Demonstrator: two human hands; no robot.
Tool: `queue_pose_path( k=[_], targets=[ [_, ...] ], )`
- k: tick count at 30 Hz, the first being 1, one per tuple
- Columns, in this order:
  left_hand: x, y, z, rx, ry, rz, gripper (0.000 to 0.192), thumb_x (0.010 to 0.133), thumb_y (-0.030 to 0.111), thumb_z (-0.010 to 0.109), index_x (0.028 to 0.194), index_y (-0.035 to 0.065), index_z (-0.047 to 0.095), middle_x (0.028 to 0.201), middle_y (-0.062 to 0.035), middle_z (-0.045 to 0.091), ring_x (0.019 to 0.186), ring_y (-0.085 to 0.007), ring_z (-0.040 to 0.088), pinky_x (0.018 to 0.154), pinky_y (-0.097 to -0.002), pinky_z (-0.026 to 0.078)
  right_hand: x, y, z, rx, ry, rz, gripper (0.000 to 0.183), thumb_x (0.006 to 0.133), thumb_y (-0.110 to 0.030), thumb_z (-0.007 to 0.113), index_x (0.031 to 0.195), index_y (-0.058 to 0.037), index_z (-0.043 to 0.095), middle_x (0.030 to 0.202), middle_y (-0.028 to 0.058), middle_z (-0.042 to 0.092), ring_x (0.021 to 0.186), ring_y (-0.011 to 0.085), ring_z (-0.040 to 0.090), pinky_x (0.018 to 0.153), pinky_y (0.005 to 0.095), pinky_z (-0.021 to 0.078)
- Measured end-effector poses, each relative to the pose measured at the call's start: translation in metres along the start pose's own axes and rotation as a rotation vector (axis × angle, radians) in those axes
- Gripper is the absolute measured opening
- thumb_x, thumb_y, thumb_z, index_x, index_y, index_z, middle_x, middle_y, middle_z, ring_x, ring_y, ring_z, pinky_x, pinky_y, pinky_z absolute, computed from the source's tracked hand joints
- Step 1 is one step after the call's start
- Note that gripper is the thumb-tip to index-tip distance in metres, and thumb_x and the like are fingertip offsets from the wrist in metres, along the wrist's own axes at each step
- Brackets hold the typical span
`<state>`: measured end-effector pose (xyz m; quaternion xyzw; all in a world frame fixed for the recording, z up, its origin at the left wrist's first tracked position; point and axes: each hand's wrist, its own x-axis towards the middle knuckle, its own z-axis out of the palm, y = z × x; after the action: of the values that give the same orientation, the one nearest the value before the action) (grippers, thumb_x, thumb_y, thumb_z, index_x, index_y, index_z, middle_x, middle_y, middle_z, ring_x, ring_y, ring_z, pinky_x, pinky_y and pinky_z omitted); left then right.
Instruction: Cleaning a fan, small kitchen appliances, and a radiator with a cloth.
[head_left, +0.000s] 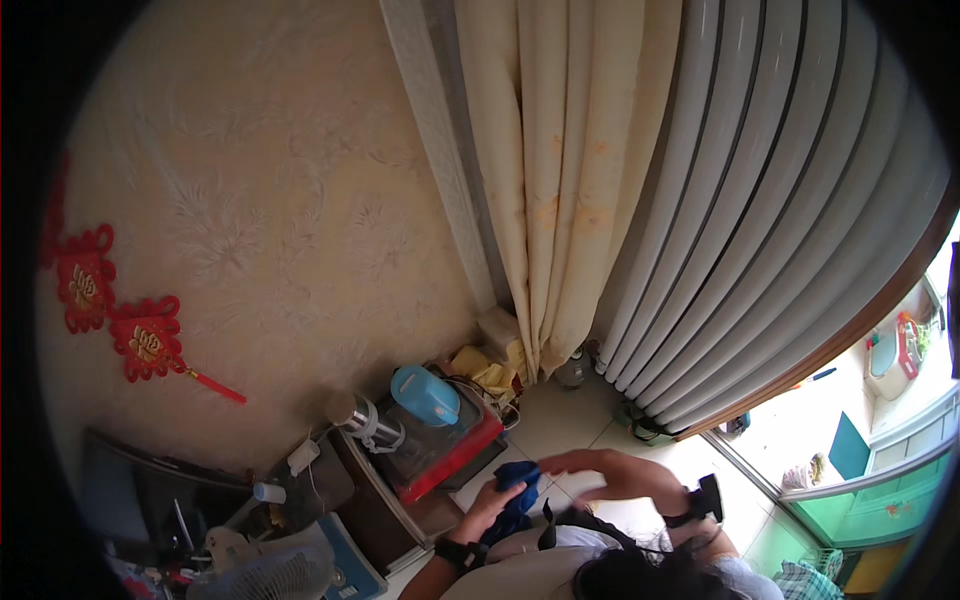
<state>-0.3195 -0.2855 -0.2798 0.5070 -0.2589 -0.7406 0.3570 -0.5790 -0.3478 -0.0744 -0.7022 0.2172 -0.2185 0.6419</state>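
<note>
My left hand (491, 501) grips a bunched dark blue cloth (517, 487) in front of my body, low in the view. Close by on its right is my right hand (600, 474), raised with its fingers apart; its fingertips come near the cloth's upper edge, and whether they touch it I cannot tell. Both wrists bear black straps. Part of the cloth is hidden behind my left hand and against my body.
A low cabinet with a red-edged top (450, 465) holds a light blue container (424, 395) and a steel vacuum flask (379, 431). A fan (262, 574) stands lower left. Beyond are cream curtains (570, 187), a white radiator (720, 225) and, at right, a sliding glass door (877, 502).
</note>
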Motion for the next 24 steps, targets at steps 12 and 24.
queue_pose_path(
  k=[12,24],
  targets=[
    [0.077,0.055,0.077,-0.023,0.077,0.175,0.041,0.083,0.019,0.07,0.117,0.0015,0.058,0.103,-0.0054,0.065,0.092,-0.0134,0.063,0.081,-0.0294,0.051,-0.215,-0.075,-0.094,0.218,-0.794,-0.319,0.05,0.093,-0.032,0.05,0.13,-0.0009,0.038,0.132,0.0173,0.038,0.122,0.0298,0.035,0.1,0.0419,0.03],
    [0.13,0.178,0.22,0.588,-0.172,0.609,0.034,0.083,0.02,0.071,0.11,0.0004,0.064,0.097,-0.0084,0.069,0.089,-0.0149,0.065,0.081,-0.0303,0.051,-0.34,0.014,-0.149,-0.026,1.445,-0.734,0.046,0.097,-0.031,0.043,0.132,-0.0023,0.043,0.123,0.0065,0.052,0.109,0.0169,0.052,0.092,0.0292,0.0431]
  ],
)
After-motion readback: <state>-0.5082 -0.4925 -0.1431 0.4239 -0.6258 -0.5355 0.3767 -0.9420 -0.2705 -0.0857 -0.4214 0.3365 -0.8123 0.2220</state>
